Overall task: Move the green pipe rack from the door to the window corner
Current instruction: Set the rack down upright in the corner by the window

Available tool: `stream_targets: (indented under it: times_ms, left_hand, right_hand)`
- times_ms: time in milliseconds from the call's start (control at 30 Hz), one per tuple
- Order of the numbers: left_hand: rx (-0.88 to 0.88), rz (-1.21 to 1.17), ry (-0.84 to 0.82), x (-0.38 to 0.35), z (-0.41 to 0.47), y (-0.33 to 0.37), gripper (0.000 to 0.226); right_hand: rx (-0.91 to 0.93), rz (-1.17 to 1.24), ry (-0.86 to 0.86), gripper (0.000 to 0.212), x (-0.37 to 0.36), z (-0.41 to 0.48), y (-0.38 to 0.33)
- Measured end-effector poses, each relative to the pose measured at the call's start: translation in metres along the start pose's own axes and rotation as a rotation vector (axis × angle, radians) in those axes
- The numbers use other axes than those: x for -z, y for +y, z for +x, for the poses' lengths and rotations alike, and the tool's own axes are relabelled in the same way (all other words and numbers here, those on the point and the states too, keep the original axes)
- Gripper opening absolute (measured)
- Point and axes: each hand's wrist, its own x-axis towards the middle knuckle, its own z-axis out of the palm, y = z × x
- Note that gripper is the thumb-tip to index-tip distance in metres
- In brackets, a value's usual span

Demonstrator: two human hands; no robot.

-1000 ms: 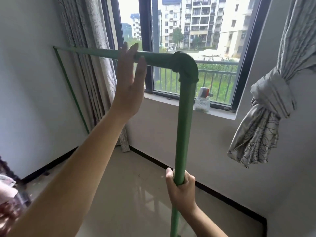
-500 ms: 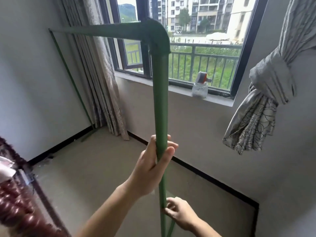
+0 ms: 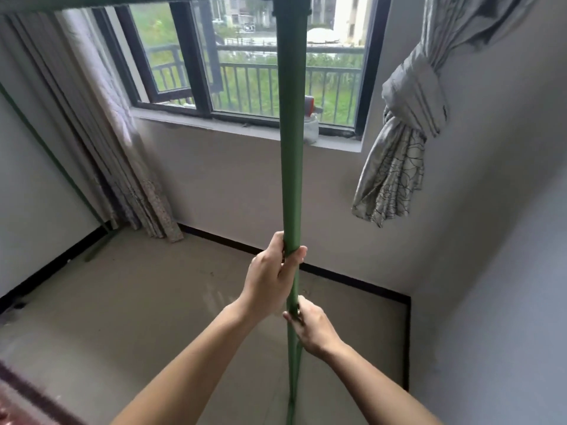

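The green pipe rack (image 3: pixel 291 148) fills the middle of the head view: its near upright runs from the top edge down to the floor, and its top bar crosses the upper left. The far upright slants down the left wall to a foot on the floor beside the long curtain. My left hand (image 3: pixel 271 276) is wrapped around the near upright at about waist height. My right hand (image 3: pixel 310 328) grips the same upright just below it. The window (image 3: pixel 245 84) is straight ahead, behind the rack.
A long curtain (image 3: pixel 122 167) hangs in the left window corner. A knotted curtain (image 3: pixel 402 142) hangs at the right. A small bottle (image 3: pixel 311 127) stands on the sill, partly hidden by the pipe. A patterned object (image 3: pixel 18 403) shows at the bottom left.
My left hand left the top bar and came down onto the upright, above my right hand. The rack's corner has risen out of the top of the view, and the window wall is closer.
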Motion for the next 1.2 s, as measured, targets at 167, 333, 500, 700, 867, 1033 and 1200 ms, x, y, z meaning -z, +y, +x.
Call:
stream_targets:
  times_ms: [167, 333, 500, 700, 867, 1033, 1200]
  left_hand:
    - [-0.015, 0.006, 0.007, -0.036, 0.053, 0.014, 0.035]
    - [-0.003, 0.033, 0.007, -0.061, 0.094, 0.009, 0.029]
    - [0.024, 0.026, -0.011, -0.116, 0.178, 0.013, 0.035]
    - [0.016, 0.050, -0.013, -0.154, 0.264, 0.013, 0.036]
    - [0.006, 0.064, -0.098, -0.176, 0.319, 0.003, 0.018]
    - [-0.077, 0.047, -0.222, -0.195, 0.357, -0.009, 0.015]
    - [-0.160, 0.075, -0.310, -0.206, 0.390, -0.014, 0.018]
  right_hand:
    - [0.004, -0.040, 0.040, 0.016, 0.047, 0.037, 0.028]
    - [0.000, -0.095, 0.067, 0.020, 0.071, 0.075, 0.045]
    - [-0.017, -0.106, 0.122, 0.022, 0.128, 0.151, 0.088]
    - [-0.039, -0.018, 0.156, 0.016, 0.176, 0.223, 0.111]
    - [-0.119, -0.003, 0.199, 0.014, 0.201, 0.266, 0.124]
    - [-0.270, 0.025, 0.274, 0.015, 0.212, 0.293, 0.133]
    - [-0.346, -0.001, 0.333, 0.018, 0.219, 0.306, 0.136]
